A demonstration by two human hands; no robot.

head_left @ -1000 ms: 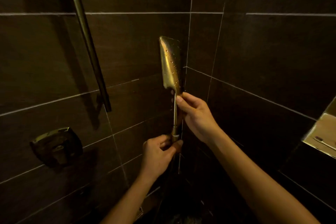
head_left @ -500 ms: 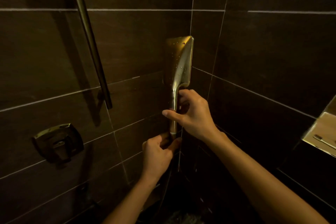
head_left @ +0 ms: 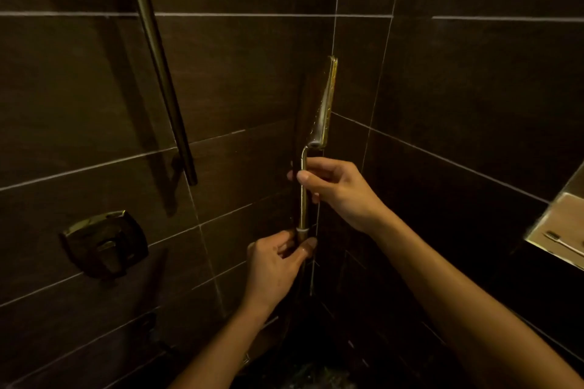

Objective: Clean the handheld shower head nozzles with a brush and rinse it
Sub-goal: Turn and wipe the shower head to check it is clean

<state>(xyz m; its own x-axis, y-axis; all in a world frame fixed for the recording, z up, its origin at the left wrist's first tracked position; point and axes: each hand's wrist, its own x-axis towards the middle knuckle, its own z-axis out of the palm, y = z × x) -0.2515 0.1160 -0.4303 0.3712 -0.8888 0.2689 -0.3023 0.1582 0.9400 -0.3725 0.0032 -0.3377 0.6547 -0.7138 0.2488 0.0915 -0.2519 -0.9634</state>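
Observation:
A gold handheld shower head stands upright in the corner of the dark tiled shower, turned edge-on so its flat head looks thin. Water drops dot its surface. My right hand pinches the upper part of its thin handle. My left hand grips the bottom of the handle where the hose joins below a white ring. A toothbrush-like brush lies in the wall niche at the far right, away from both hands.
A gold slide bar runs down the left wall. A gold valve control is mounted low on the left. The lit wall niche opens at the right edge. Dark tiled walls close in on both sides.
The shower head has rotated about its handle from showing its broad face to edge-on. My right hand shifted its grip on the handle; my left hand stayed at the hose joint.

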